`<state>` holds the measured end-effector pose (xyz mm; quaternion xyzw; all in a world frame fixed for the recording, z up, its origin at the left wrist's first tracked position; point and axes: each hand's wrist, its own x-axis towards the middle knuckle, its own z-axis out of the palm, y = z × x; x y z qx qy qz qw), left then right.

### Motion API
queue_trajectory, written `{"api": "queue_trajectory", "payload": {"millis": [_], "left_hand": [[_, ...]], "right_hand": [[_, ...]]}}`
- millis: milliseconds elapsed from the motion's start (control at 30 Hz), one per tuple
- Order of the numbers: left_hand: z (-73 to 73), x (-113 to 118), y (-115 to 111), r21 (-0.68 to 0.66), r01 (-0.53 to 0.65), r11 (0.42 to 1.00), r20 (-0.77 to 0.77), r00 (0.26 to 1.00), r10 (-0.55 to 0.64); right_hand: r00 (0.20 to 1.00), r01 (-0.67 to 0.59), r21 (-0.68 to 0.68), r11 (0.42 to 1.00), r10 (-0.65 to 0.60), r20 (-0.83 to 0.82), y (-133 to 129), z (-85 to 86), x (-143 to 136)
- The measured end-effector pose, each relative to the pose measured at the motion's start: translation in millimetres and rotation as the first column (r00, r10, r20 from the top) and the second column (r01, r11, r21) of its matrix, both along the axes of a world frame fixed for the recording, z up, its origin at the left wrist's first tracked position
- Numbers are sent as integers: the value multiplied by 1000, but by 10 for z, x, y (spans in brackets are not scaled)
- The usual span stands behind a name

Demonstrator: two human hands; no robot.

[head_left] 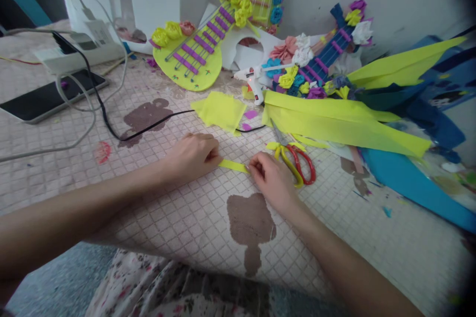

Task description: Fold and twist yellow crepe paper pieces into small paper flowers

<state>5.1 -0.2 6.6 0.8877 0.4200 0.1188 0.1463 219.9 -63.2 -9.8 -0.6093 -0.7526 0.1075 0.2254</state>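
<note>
A narrow strip of yellow crepe paper (234, 166) stretches between my two hands, just over the table cover. My left hand (195, 152) is closed on its left end, knuckles up. The right end is pinched in the fingertips of my right hand (273, 178). Right beside that hand lie scissors (299, 161) with one red and one yellow handle, blades pointing away from me. Beyond my hands rest a piece of yellow crepe paper (219, 109) and a long folded yellow sheet (342, 119).
A white glue gun (253, 81) leans at the back, its black cord crossing the table. Decorated paper guitars (201, 54) with paper flowers stand by the wall. At left are a phone (52, 96) and a white power strip (85, 47); blue paper (416, 183) lies at right.
</note>
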Motion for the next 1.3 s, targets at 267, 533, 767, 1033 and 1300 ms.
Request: {"api": "queue_trajectory", "payload": {"millis": [267, 533, 767, 1033, 1300], "left_hand": [[2, 10, 19, -41, -30, 999, 11, 999, 30], [-45, -50, 109, -141, 7, 990, 117, 993, 10], [46, -29, 115, -296, -6, 955, 361, 925, 118], [64, 2, -6, -448, 166, 879, 384, 923, 21], [106, 43, -26, -488, 111, 866, 399, 911, 108]], "right_hand": [[1000, 19, -25, 1000, -19, 11, 3, 2, -7], [996, -16, -28, 999, 18, 89, 23, 38, -15], [998, -60, 41, 997, 60, -10, -19, 9, 12], [973, -190, 168, 967, 208, -97, -80, 56, -37], [948, -125, 87, 988, 145, -285, -93, 67, -54]]}}
